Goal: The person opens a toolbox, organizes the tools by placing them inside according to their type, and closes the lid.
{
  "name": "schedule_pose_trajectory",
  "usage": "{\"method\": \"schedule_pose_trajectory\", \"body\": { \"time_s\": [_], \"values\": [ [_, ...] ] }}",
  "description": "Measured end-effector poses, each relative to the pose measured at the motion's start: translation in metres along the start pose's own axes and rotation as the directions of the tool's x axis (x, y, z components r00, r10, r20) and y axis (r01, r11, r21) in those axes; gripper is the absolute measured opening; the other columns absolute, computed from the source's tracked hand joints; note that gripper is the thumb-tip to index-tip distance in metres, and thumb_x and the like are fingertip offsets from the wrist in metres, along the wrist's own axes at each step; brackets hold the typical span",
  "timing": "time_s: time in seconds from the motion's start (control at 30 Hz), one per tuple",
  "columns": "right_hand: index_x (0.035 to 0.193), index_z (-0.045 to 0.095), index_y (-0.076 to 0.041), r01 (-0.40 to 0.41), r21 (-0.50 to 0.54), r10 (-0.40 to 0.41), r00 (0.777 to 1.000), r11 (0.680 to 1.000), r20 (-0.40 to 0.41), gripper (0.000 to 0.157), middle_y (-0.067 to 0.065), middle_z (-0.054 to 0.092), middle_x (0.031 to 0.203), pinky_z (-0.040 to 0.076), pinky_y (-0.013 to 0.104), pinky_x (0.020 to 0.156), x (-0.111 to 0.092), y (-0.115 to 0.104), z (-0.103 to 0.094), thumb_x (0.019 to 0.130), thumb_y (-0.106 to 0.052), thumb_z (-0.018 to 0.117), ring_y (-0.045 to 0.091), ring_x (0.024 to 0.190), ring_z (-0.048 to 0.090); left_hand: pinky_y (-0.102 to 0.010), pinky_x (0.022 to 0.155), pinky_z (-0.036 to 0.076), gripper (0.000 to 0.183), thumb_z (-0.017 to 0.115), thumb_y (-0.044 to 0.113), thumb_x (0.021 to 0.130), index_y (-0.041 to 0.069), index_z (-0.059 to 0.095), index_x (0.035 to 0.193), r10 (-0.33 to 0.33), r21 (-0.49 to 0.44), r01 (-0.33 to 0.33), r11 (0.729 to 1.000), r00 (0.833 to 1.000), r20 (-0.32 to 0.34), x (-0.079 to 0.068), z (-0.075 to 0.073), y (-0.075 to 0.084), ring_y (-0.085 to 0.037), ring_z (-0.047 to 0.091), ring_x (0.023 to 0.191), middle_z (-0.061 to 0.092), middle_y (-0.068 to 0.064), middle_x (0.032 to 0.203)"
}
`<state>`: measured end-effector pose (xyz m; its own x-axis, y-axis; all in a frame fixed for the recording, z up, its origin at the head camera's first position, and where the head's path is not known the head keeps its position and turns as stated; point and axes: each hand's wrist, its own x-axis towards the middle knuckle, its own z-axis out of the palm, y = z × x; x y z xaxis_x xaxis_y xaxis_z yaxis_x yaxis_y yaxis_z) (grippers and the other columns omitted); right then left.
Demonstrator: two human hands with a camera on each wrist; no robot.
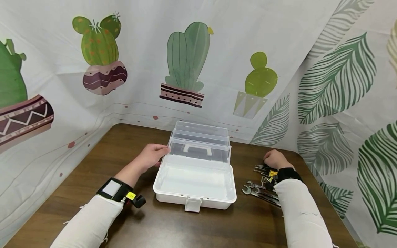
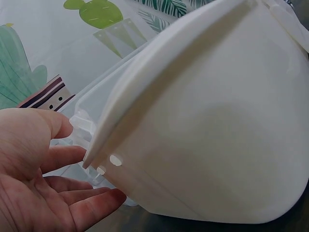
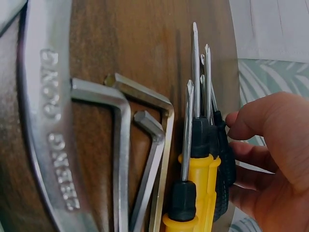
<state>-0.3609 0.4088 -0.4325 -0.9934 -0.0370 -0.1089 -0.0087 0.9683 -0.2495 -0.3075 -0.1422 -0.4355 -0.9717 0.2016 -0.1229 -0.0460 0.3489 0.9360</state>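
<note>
My left hand (image 1: 152, 155) is at the back left corner of a white plastic toolbox (image 1: 193, 203), its bent fingers touching the corner near the hinge holes. The toolbox stands with its clear lid (image 1: 201, 132) raised. At the right, my right hand (image 3: 275, 154) has its curled thumb and fingers at the handle of a black screwdriver (image 3: 224, 169); some fingertips are hidden behind it. Next to that handle lie screwdrivers with yellow and black handles (image 3: 203, 179). Several L-shaped hex keys (image 3: 123, 159) and metal wrenches (image 1: 262, 194) lie nearer me.
A white latch (image 1: 193, 204) hangs off the toolbox front. The brown wooden table (image 1: 149, 227) reaches back to a patterned cloth (image 1: 139, 69). Its right edge runs close past the right hand.
</note>
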Motion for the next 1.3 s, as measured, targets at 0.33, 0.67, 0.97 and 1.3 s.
{"method": "schedule_pose_trajectory", "body": {
  "time_s": [0.33, 0.67, 0.97, 1.3],
  "values": [
    [0.098, 0.075, 0.0, -0.012, 0.046, 0.011, 1.0, 0.999, 0.027, 0.022, 0.017, 0.074, 0.1, 0.052, 0.037, 0.071, -0.0071, -0.0019, -0.0012, 0.087, -0.012, 0.06, 0.025, 0.083, 0.063, -0.053, 0.099, 0.057, 0.049, 0.053, 0.038, 0.107, 0.005, 0.06, 0.143, 0.0, 0.006, 0.0, 1.0, 1.0, -0.001, -0.0018, 0.0011, -0.0012, -0.037, 0.048, 0.143, 0.055, -0.018, 0.152],
    [0.088, 0.075, -0.003, 0.013, 0.024, -0.013, 1.0, 1.0, 0.004, 0.015, 0.013, 0.073, 0.09, 0.047, 0.033, 0.064, -0.0042, 0.0028, 0.0027, 0.084, -0.01, 0.062, 0.024, 0.076, 0.06, -0.053, 0.1, 0.057, 0.049, 0.054, 0.039, 0.107, 0.005, 0.061, 0.142, 0.0, 0.005, 0.0, 1.0, 1.0, 0.0, -0.0016, 0.0019, 0.0001, -0.037, 0.049, 0.143, 0.056, -0.018, 0.151],
    [0.086, 0.07, -0.004, 0.013, 0.004, -0.013, 1.0, 1.0, 0.01, 0.009, 0.011, 0.069, 0.085, 0.045, 0.033, 0.064, -0.0032, 0.0008, 0.0031, 0.085, -0.006, 0.061, 0.025, 0.077, 0.058, -0.052, 0.096, 0.059, 0.049, 0.053, 0.038, 0.107, 0.01, 0.058, 0.147, -0.007, -0.006, 0.007, 1.0, 1.0, 0.001, -0.0034, 0.0024, 0.0015, -0.036, 0.052, 0.14, 0.055, -0.016, 0.153],
    [0.085, 0.068, -0.005, 0.046, -0.025, -0.046, 0.999, 0.999, -0.01, 0.005, 0.011, 0.067, 0.085, 0.047, 0.037, 0.069, -0.0033, 0.002, 0.0011, 0.083, -0.004, 0.063, 0.027, 0.08, 0.059, -0.049, 0.093, 0.06, 0.048, 0.052, 0.035, 0.108, 0.011, 0.055, 0.149, 0.001, -0.03, -0.001, 1.0, 1.0, -0.001, -0.0048, 0.0039, 0.0036, -0.034, 0.058, 0.133, 0.057, -0.016, 0.151]
  ]
}}
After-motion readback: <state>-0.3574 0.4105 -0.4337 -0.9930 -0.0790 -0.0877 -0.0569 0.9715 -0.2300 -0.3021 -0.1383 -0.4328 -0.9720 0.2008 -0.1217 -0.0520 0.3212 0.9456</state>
